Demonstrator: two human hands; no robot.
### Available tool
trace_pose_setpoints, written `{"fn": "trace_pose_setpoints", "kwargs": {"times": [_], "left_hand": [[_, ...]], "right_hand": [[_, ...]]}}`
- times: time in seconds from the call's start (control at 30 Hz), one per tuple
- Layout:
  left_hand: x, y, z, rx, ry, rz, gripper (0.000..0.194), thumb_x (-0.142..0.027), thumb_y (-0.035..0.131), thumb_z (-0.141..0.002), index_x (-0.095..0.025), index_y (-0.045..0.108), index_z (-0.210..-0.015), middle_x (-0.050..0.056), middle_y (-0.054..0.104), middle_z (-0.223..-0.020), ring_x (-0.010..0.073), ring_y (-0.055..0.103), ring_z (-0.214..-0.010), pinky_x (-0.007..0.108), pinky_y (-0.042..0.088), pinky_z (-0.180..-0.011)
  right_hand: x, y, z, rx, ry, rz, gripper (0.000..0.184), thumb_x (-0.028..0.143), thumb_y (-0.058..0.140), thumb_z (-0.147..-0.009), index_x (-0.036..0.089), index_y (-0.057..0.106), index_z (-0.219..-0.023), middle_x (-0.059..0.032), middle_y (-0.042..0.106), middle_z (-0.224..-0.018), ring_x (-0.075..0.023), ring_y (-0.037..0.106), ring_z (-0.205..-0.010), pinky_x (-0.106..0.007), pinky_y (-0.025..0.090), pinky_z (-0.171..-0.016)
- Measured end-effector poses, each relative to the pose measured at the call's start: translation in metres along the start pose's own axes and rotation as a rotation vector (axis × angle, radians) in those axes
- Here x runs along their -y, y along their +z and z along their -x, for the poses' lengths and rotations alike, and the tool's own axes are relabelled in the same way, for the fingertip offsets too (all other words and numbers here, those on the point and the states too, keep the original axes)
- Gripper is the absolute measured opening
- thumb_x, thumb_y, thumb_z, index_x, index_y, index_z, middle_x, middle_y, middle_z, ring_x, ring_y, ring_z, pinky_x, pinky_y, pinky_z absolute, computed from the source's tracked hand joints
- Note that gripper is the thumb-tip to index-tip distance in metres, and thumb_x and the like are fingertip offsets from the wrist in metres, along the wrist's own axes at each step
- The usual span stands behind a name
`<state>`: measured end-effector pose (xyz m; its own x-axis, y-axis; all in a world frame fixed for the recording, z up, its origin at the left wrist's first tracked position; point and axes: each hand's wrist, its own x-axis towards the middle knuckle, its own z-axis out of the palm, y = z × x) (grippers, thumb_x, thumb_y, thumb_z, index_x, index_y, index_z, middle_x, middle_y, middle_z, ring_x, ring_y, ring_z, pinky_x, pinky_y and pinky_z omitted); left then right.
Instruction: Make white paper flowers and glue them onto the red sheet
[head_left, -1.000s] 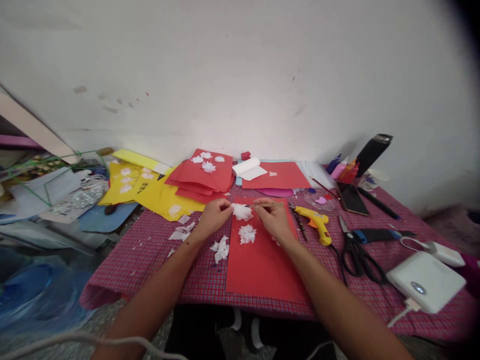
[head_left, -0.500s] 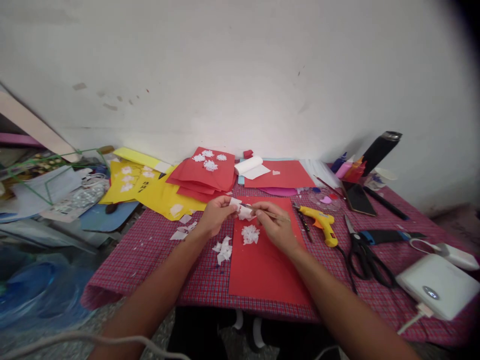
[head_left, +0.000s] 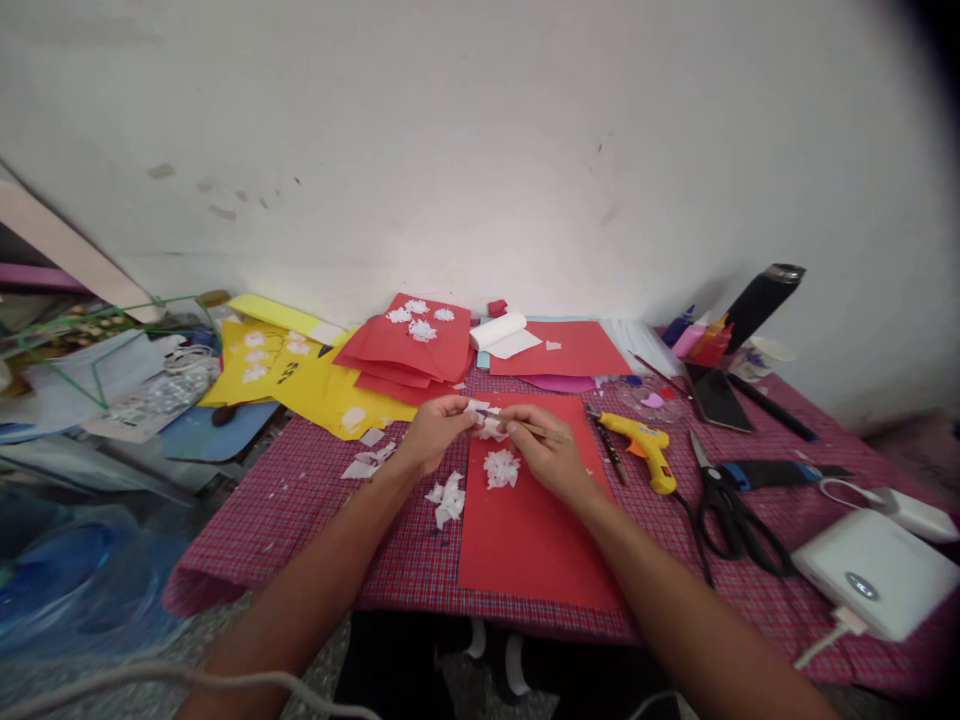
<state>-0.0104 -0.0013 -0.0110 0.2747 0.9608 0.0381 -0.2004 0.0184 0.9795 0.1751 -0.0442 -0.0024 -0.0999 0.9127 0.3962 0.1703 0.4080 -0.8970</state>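
Note:
My left hand [head_left: 435, 434] is closed in a pinch on a small piece of white paper [head_left: 477, 405] above the far end of a red sheet [head_left: 536, 540]. Between the fingers of my right hand [head_left: 551, 452] is a thin brown stick [head_left: 546, 432], its tip reaching the white paper. What kind of tool the stick is, I cannot make out. Just below the fingers, a ruffled white paper flower [head_left: 501, 468] lies on the red sheet. More white paper behind it is partly covered by my hands. Cut white scraps [head_left: 448, 499] lie left of the sheet.
To the right are a yellow glue gun [head_left: 641, 447], black scissors [head_left: 731, 515], a utility knife [head_left: 765, 473] and a white power box [head_left: 874, 565]. Behind sit red folded cards [head_left: 435, 355], a white paper roll [head_left: 499, 330] and a black bottle [head_left: 765, 308]. Yellow cards [head_left: 259, 365] are left.
The stick in my right hand has swung round, with its back end now pointing right. The white paper in my left hand has turned slightly. The view shifted a little.

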Motion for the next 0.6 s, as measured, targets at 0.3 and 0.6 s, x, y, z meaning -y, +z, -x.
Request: {"fn": "trace_pose_setpoints", "kwargs": {"times": [0.3,0.6], "left_hand": [[-0.006,0.005,0.004,0.044,-0.033,0.066,0.028,-0.017,0.071,-0.067,-0.012,0.072,-0.095,0.009,0.073,-0.089,0.0172,0.068,-0.078,0.031,0.051,-0.078],[-0.006,0.008,0.007,-0.033,-0.092,0.068,0.033,-0.028,0.077,-0.067,-0.011,0.070,-0.094,0.011,0.073,-0.088,0.0177,0.069,-0.074,0.032,0.053,-0.075]], "right_hand": [[-0.002,-0.001,-0.004,-0.051,0.127,-0.137,0.019,0.033,0.058,-0.083,0.020,0.066,-0.094,-0.0024,0.068,-0.077,-0.0132,0.055,-0.054,-0.026,0.044,-0.052],[-0.009,-0.004,-0.011,-0.079,0.254,-0.439,0.022,0.035,0.065,-0.078,0.017,0.068,-0.088,-0.0031,0.068,-0.071,-0.0116,0.053,-0.047,-0.025,0.043,-0.047]]}}
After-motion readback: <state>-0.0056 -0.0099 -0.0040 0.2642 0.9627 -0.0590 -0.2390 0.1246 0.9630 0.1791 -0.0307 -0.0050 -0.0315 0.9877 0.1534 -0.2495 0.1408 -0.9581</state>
